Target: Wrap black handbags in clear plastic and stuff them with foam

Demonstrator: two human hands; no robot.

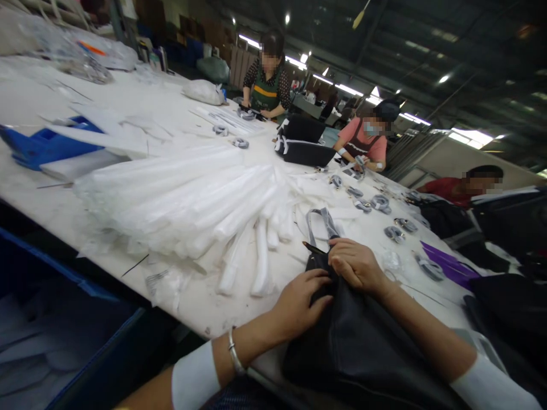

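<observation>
A black handbag (pixel 359 347) with a smooth, leather-like surface lies at the table's near edge, its top pointing away from me. My right hand (pixel 356 265) is closed on the bag's top edge, thumb pressed against the fingers. Beside it, my left hand (pixel 301 302) grips the left side of the top edge with bent fingers, thumb on the outside. Grey-wrapped handles (pixel 320 222) stand up beyond my hands. A dark, thin pointed piece (pixel 314 248) sticks out left of my right hand; its kind is unclear. The bag's inside is hidden.
White foam sleeves (pixel 192 199) lie heaped at left centre. Several coiled grey-wrapped straps (pixel 380 204) are scattered at right, near a purple sheet (pixel 448 265). A black bag (pixel 303 142) stands farther back. Co-workers (pixel 267 85) work around the table. A blue bin (pixel 85 347) stands below left.
</observation>
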